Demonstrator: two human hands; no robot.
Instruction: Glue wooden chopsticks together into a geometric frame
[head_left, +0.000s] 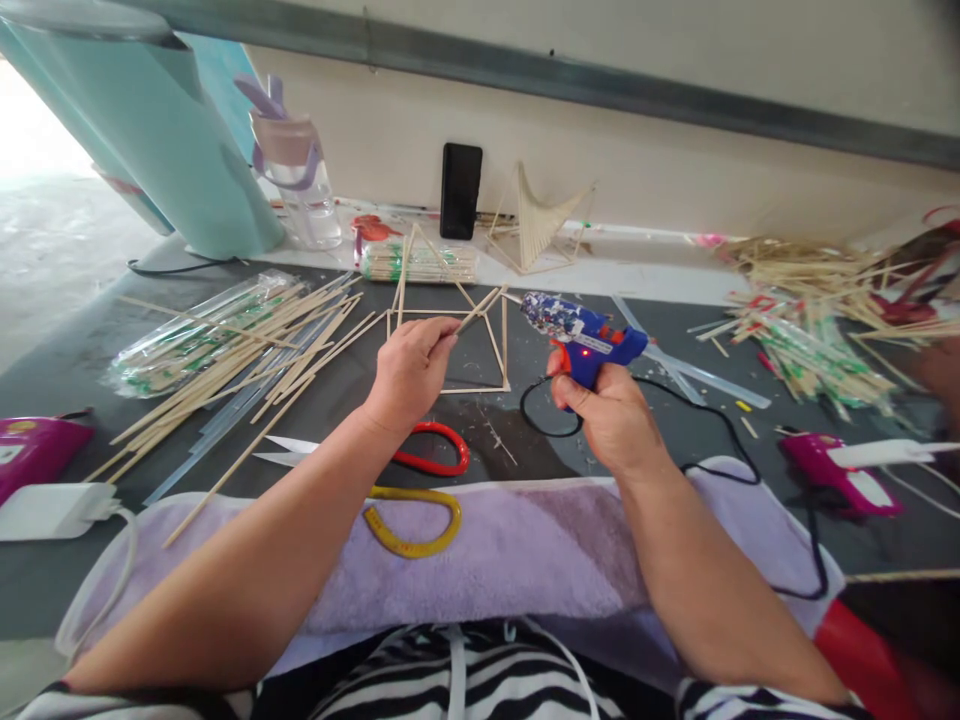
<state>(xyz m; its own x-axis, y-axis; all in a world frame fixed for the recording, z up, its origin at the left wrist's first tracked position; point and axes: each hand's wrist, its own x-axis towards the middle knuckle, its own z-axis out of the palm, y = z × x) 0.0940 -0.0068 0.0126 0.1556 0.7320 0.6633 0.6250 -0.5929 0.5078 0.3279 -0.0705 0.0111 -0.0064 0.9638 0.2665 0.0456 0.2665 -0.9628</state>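
Observation:
My right hand (604,405) is wrapped round a blue hot glue gun (585,335), its red light lit and its nozzle pointing left. The nozzle tip is close to the upper right corner of a wooden stick frame (504,340) standing on the table. My left hand (412,365) is closed on thin grey tweezers (472,317), whose tip reaches that same corner; the hand hides part of the frame. Below the left hand lie scissors (431,468) with one red and one yellow handle, partly behind my forearm.
Loose sticks (225,390) and bagged sticks (202,330) lie left, with more stick bundles (806,345) right. A phone (460,190), a string-covered stick model (544,225) and a water bottle (296,180) stand at the back. A purple towel (517,560) covers the front edge. The glue gun's cord (720,425) trails right.

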